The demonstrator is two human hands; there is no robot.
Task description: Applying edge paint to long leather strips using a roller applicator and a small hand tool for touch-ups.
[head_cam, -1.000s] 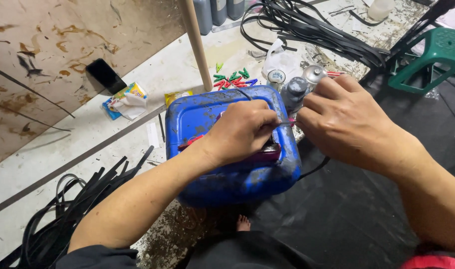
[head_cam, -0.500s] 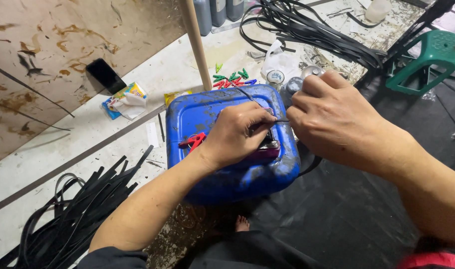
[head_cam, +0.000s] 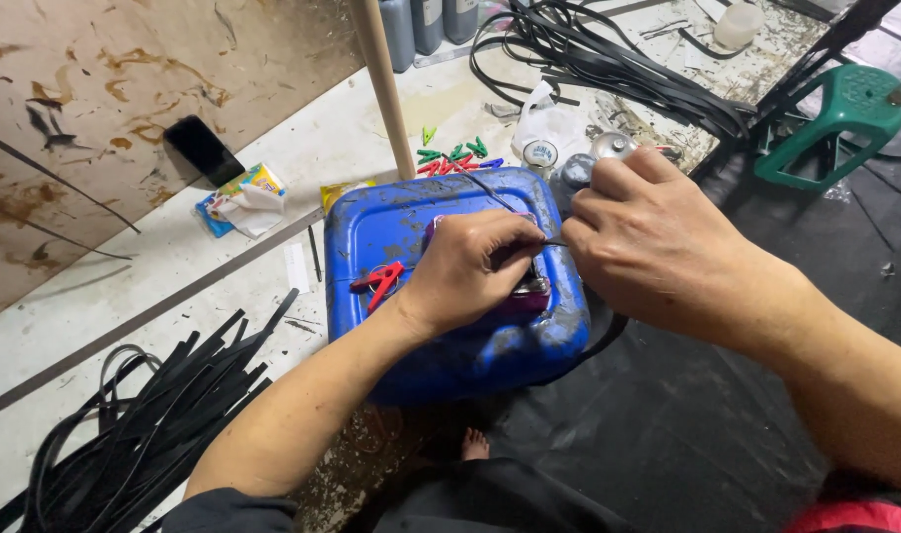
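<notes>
Both hands are meeting over the blue jug (head_cam: 450, 296) at frame centre: left hand (head_cam: 465, 271) and right hand (head_cam: 658, 247), knuckles up, are each pinching a thin black strip (head_cam: 544, 244), grip pressed together.

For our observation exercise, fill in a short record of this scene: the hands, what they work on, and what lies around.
left hand: grip pinched on a thin black strip
right hand: grip shut on the same strip
surface: blue can lying flat
on can: red clip
behind: coloured clips, pole
left: phone, black strips
right: green stool
</notes>
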